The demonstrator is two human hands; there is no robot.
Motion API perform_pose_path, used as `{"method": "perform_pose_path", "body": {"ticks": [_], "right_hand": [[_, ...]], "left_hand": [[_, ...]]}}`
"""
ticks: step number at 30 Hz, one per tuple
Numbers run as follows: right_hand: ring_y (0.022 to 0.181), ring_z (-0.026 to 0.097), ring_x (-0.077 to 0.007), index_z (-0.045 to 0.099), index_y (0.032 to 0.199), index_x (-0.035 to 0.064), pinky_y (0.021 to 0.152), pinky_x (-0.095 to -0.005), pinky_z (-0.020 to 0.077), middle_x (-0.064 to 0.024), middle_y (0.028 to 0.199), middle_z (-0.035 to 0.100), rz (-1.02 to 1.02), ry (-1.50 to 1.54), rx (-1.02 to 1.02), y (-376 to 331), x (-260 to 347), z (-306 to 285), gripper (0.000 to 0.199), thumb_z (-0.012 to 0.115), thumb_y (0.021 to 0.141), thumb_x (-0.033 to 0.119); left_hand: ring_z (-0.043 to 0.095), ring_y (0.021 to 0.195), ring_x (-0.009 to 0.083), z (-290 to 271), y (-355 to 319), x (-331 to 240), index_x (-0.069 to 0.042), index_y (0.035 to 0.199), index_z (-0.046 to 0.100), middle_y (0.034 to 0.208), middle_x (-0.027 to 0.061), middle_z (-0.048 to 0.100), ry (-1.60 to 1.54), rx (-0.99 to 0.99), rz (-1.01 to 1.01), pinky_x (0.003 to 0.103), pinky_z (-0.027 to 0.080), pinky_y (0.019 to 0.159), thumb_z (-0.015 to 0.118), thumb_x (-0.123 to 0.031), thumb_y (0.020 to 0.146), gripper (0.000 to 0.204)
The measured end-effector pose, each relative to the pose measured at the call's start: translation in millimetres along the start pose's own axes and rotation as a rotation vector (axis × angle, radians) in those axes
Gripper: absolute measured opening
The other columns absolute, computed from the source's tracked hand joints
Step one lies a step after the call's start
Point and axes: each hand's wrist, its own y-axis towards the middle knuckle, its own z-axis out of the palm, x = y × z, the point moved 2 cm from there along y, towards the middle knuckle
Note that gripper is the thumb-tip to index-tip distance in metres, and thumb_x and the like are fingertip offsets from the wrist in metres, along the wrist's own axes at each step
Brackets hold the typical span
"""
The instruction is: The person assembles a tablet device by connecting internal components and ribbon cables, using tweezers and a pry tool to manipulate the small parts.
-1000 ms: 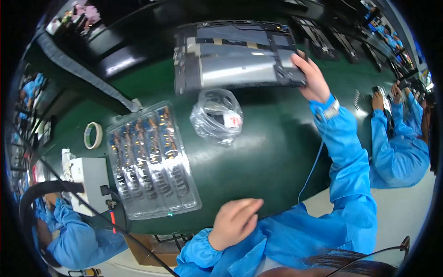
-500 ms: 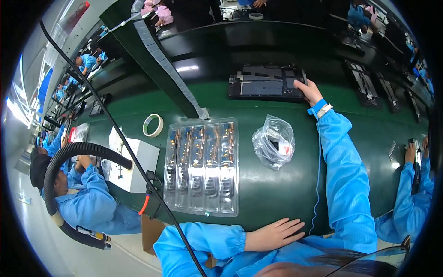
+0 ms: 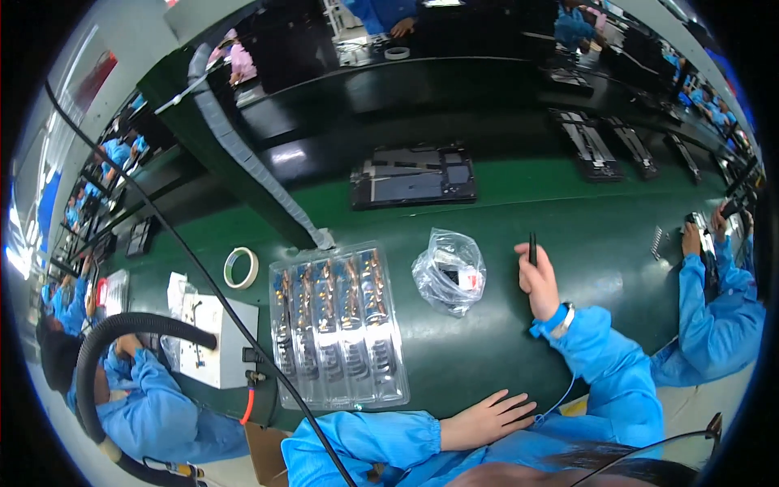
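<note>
Right hand holding tweezers, left hand by edge of tabletop, room between

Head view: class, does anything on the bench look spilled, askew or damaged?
Nothing clearly stands out: parts sit in rows in the clear tray, no spill shows around the crumpled plastic bag, and the dark device beyond lies flat, not visibly broken.

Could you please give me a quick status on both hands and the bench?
Right hand holding slim black tool. Left hand empty, spread open. Dark flat device untouched on bench. Clear plastic bag between device and left hand.
</note>
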Motion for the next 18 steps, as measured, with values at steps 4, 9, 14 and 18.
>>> {"method": "perform_pose_path", "body": {"ticks": [4,9,14,18], "right_hand": [[0.059,0.031,-0.0019,0.042,0.108,0.0061,0.050,-0.0174,0.0258,0.0039,0.079,0.038,-0.087,-0.009,-0.023,-21,-1,-4,0.023,0.043,0.085,0.004],[0.072,0.040,-0.0056,0.041,0.107,0.0037,0.065,-0.0182,0.0332,0.0009,0.083,0.042,-0.117,-0.128,0.016,-16,-4,1,0.021,0.045,0.087,0.003],[0.064,0.044,-0.0065,0.040,0.123,0.0033,0.062,-0.0193,0.0394,-0.0051,0.087,0.047,-0.120,-0.153,0.100,-19,6,8,0.034,0.042,0.089,0.003],[0.061,0.044,-0.0070,0.039,0.124,0.0052,0.058,-0.0191,0.0392,-0.0060,0.093,0.046,-0.240,-0.196,0.131,-21,-3,9,0.036,0.034,0.089,-0.001]], "left_hand": [[0.030,0.128,0.0254,1,5,1,-0.010,0.135,0.030,0.138,0.0100,0.032,-0.049,-0.016,-0.012,0.042,0.026,0.102,0.043,-0.018,0.084,0.054],[0.028,0.129,0.0259,0,8,1,-0.014,0.136,0.028,0.141,0.0087,0.028,-0.064,0.011,-0.004,0.044,0.029,0.101,0.044,-0.021,0.083,0.056],[0.028,0.129,0.0264,0,7,3,-0.015,0.136,0.028,0.141,0.0093,0.027,-0.076,0.058,0.003,0.044,0.028,0.101,0.044,-0.021,0.083,0.056],[0.026,0.130,0.0264,1,4,4,-0.016,0.136,0.028,0.141,0.0090,0.027,-0.061,0.114,0.005,0.044,0.028,0.102,0.044,-0.021,0.083,0.056]]}}
